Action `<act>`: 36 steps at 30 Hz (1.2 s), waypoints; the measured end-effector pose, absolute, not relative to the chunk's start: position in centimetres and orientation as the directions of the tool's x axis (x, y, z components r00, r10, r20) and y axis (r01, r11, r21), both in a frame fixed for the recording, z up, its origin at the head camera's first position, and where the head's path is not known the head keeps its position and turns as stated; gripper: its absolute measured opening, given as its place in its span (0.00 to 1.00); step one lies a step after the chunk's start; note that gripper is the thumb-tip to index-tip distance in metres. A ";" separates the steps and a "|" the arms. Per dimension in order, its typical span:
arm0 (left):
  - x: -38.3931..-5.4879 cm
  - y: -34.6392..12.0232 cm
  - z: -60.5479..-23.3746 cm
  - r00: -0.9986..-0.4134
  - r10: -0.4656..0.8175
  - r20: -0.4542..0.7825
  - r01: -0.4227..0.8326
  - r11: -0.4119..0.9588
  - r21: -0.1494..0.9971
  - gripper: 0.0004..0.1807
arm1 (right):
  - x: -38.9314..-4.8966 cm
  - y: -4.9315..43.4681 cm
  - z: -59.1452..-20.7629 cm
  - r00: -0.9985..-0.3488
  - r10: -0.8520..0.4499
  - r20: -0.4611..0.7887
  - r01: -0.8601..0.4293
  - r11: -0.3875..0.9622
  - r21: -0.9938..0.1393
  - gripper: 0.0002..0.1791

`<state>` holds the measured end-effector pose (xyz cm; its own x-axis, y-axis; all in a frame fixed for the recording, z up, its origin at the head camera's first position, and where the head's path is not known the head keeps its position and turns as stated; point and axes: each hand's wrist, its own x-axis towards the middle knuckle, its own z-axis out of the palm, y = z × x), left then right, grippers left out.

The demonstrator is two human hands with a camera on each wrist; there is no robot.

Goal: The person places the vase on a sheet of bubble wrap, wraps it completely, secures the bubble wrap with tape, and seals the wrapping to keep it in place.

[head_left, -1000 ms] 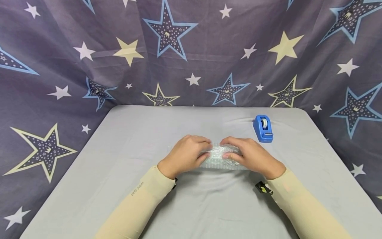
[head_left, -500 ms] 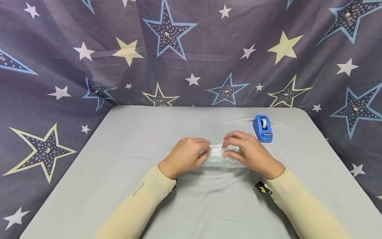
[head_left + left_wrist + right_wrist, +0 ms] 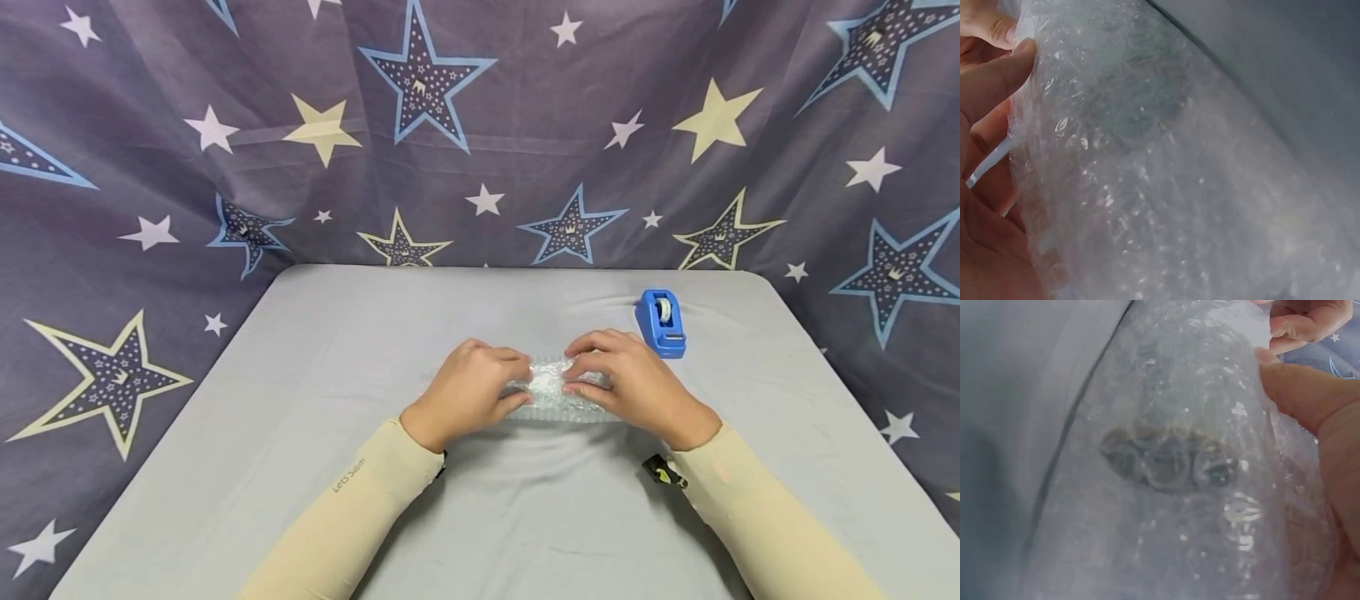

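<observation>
A roll of clear bubble wrap (image 3: 547, 387) lies crosswise in front of me near the middle of the table. My left hand (image 3: 471, 385) grips its left part, thumb on the near side and fingers over the top. On the right part, my right hand (image 3: 633, 385) holds the wrap with bent fingers and thumb. Through the layers in the right wrist view shows a dark oval outline (image 3: 1169, 461), like the end of a round thing wrapped inside. A faint greenish patch shows through the bubble wrap (image 3: 1129, 181) in the left wrist view.
A blue tape dispenser (image 3: 662, 325) with a roll of tape stands beyond my right hand. The table (image 3: 360, 321) has a pale grey cloth with slight wrinkles. A star-patterned curtain (image 3: 510, 167) rises behind it and at both sides.
My right fingers have lifted and spread a little, then settled back on the wrap. The left hand stays almost in place. The roll has barely shifted.
</observation>
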<state>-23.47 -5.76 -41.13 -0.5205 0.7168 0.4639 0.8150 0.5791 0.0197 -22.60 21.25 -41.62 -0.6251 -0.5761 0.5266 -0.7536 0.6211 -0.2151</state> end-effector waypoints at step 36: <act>-23.2 -5.5 -41.9 -0.499 0.694 0.519 0.811 0.585 -0.003 0.10 | -27.1 31.9 -44.5 -0.974 0.228 -0.006 0.176 0.732 -0.658 0.31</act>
<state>-23.22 -5.45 -41.85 -0.4993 0.6939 0.5187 0.8108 0.5854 -0.0026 -27.14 31.92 -44.45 -0.9737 0.2279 -0.0063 0.1757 0.7324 -0.6578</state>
